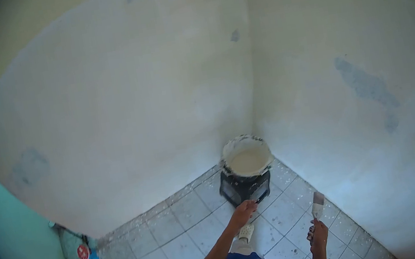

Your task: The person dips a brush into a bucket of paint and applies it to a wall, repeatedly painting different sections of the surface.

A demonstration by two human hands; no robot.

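Observation:
My right hand (319,234) is wrapped round the handle of a putty knife (317,209), whose blade points up and away from me. My left hand (244,212) is closed in front of a dark stool (244,186); a thin edge shows at its fingertips, but I cannot make out what it holds. On the stool stands a bucket (228,169) with a crusted, smeared rim. Cream-coloured filler (250,161) lies inside it.
Two pale walls meet behind the bucket; grey patches (364,82) mark the right wall (322,126). Splattered tiles (188,212) cover the floor. A red round object (83,253) and a blue item (94,256) lie at the left, near a green surface (16,233).

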